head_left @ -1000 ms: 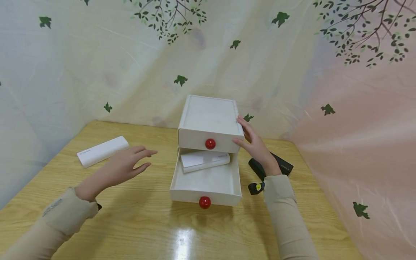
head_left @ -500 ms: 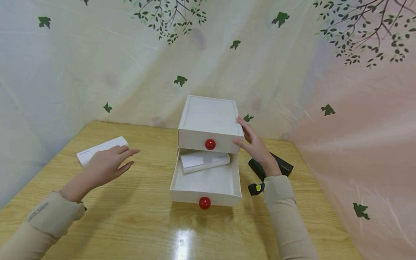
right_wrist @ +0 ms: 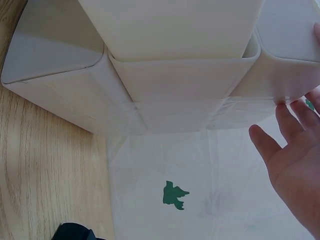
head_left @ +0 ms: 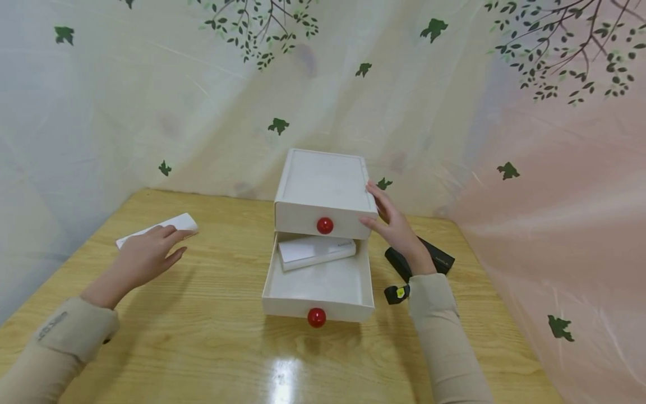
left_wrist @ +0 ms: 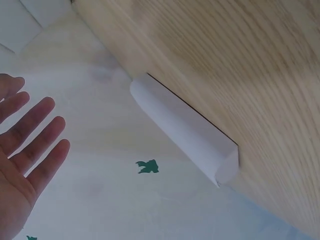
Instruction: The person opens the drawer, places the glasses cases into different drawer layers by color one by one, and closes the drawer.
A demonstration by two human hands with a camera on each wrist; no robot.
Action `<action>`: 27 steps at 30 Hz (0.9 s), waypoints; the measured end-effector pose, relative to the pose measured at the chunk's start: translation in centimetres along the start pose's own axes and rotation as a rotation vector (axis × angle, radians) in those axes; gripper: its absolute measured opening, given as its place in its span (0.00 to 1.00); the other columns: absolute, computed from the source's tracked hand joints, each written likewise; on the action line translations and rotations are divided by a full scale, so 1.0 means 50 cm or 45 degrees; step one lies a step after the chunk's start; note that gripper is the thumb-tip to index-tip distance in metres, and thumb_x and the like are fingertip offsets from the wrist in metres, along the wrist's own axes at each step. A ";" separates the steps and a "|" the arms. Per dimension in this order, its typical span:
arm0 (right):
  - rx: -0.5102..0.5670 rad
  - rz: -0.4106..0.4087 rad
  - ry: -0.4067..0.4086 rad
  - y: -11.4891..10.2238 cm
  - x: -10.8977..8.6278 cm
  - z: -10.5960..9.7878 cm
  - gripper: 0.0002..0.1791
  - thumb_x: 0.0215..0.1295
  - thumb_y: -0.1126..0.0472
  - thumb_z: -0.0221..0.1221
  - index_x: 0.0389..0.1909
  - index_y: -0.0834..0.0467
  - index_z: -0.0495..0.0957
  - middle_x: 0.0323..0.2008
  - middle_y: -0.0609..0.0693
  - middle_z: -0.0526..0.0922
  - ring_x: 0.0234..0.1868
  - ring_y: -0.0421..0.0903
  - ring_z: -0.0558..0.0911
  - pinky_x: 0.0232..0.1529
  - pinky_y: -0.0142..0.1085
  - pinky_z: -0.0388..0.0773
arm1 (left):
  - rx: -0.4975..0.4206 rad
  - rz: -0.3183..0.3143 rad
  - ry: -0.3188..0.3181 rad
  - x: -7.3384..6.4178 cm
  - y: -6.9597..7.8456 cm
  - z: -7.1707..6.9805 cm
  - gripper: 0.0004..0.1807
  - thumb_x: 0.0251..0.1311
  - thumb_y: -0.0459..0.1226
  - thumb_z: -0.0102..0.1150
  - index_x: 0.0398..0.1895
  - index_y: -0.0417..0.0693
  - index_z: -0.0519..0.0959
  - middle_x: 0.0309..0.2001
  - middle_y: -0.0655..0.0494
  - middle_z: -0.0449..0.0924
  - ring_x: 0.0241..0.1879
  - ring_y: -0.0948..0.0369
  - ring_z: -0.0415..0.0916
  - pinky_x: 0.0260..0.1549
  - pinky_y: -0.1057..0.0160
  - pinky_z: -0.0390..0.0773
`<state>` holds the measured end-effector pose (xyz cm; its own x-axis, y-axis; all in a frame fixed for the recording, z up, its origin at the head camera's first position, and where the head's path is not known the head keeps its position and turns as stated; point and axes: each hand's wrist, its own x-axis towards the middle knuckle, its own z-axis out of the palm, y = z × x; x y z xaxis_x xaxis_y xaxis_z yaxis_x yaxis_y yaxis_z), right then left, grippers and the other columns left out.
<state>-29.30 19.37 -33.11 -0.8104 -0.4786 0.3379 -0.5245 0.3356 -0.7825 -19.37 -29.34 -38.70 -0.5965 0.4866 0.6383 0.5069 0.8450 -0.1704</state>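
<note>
My left hand point(head_left: 143, 255) reaches over the table's left side, overlapping a white glasses case point(head_left: 174, 223) in the head view. In the left wrist view its fingers point(left_wrist: 42, 137) are spread and apart from the case point(left_wrist: 180, 127). A white drawer cabinet point(head_left: 325, 177) with red knobs stands in the middle. Its middle drawer point(head_left: 323, 286) is pulled out, and a second white glasses case point(head_left: 318, 252) lies inside. My right hand point(head_left: 396, 230) touches the cabinet's upper right side, thumb near the front corner. In the right wrist view the fingertips point(right_wrist: 282, 112) lie against the top drawer's side.
A black glasses case point(head_left: 438, 255) lies right of the cabinet, partly hidden behind my right wrist. The pulled-out drawer with its red knob point(head_left: 317, 317) juts toward me above the wooden table point(head_left: 212, 336). A leaf-patterned curtain point(head_left: 227, 101) hangs close behind the cabinet.
My left hand has moved left, from beside the cabinet to over the white glasses case on the table. My right hand and the open drawer stay as they were.
</note>
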 end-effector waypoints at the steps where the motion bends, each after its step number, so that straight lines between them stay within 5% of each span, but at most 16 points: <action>1: -0.001 0.001 0.000 0.000 0.000 0.000 0.39 0.69 0.62 0.57 0.76 0.47 0.50 0.78 0.42 0.43 0.78 0.51 0.47 0.75 0.58 0.47 | 0.004 -0.011 -0.012 -0.004 -0.005 0.002 0.37 0.72 0.58 0.23 0.44 0.44 0.81 0.28 0.49 0.78 0.23 0.52 0.75 0.09 0.64 0.60; 3: -0.002 0.002 0.001 0.001 -0.001 0.000 0.39 0.69 0.62 0.56 0.76 0.47 0.50 0.78 0.42 0.43 0.78 0.51 0.47 0.75 0.59 0.47 | 0.009 -0.035 -0.038 -0.009 -0.013 0.003 0.23 0.72 0.52 0.44 0.43 0.42 0.81 0.29 0.48 0.79 0.25 0.50 0.76 0.09 0.60 0.64; 5: -0.002 -0.003 0.002 0.002 -0.001 0.000 0.39 0.69 0.62 0.56 0.76 0.48 0.50 0.78 0.42 0.43 0.78 0.51 0.47 0.75 0.59 0.47 | 0.018 -0.070 -0.090 -0.014 -0.021 0.004 0.14 0.60 0.42 0.62 0.43 0.42 0.81 0.30 0.46 0.80 0.27 0.49 0.77 0.09 0.57 0.68; 7: -0.002 -0.008 0.003 0.002 -0.001 -0.001 0.39 0.69 0.62 0.56 0.76 0.48 0.50 0.78 0.42 0.43 0.78 0.52 0.47 0.75 0.59 0.47 | 0.018 -0.105 -0.141 -0.018 -0.028 0.003 0.21 0.42 0.32 0.72 0.44 0.41 0.81 0.32 0.44 0.80 0.29 0.47 0.79 0.11 0.54 0.72; 15: 0.004 -0.016 0.005 0.003 0.002 0.000 0.39 0.68 0.63 0.57 0.76 0.49 0.50 0.78 0.42 0.43 0.78 0.51 0.48 0.75 0.57 0.47 | -0.003 -0.250 -0.374 -0.024 -0.056 0.000 0.23 0.48 0.33 0.70 0.49 0.36 0.78 0.40 0.36 0.80 0.36 0.43 0.79 0.21 0.48 0.79; 27: -0.007 -0.019 0.001 0.005 0.002 -0.001 0.39 0.68 0.63 0.57 0.76 0.49 0.50 0.78 0.43 0.43 0.78 0.51 0.47 0.75 0.57 0.47 | -0.036 -0.386 -0.541 -0.039 -0.110 0.022 0.21 0.56 0.35 0.64 0.52 0.33 0.76 0.43 0.34 0.79 0.39 0.40 0.78 0.26 0.46 0.79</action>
<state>-29.55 19.46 -33.24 -0.8029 -0.4827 0.3499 -0.5378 0.3332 -0.7744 -21.67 -34.69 -39.82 -0.9162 0.2727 0.2935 0.2849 0.9586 -0.0012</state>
